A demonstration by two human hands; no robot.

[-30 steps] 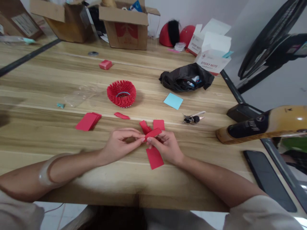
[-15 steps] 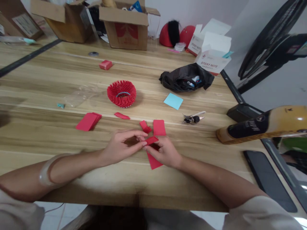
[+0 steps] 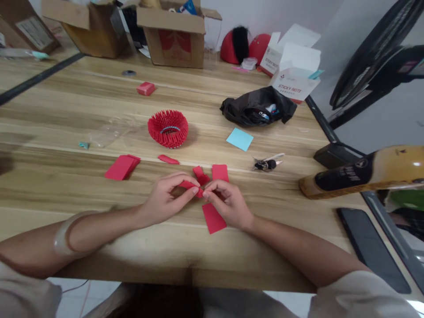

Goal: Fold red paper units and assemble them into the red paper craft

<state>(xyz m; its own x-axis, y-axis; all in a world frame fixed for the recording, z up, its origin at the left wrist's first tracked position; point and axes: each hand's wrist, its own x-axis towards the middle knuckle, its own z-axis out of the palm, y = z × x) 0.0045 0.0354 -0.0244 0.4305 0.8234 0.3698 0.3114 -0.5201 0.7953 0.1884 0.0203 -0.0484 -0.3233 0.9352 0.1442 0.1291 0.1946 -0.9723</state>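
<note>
Red strip [image 3: 187,184], near side of bowl [image 3: 168,141] | left hand [image 3: 162,197] pinches it, partly covering it | right hand [image 3: 231,206] pinches its hidden tip

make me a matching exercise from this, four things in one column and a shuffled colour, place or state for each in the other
1. bowl
2. sheet
3. phone
4. folded strip

A. black, on the near side of the bottle
B. in the fingertips of the left hand and right hand
C. red, spiky
D. light blue, flat

Pairs: 1-C, 2-D, 3-A, 4-B
</note>
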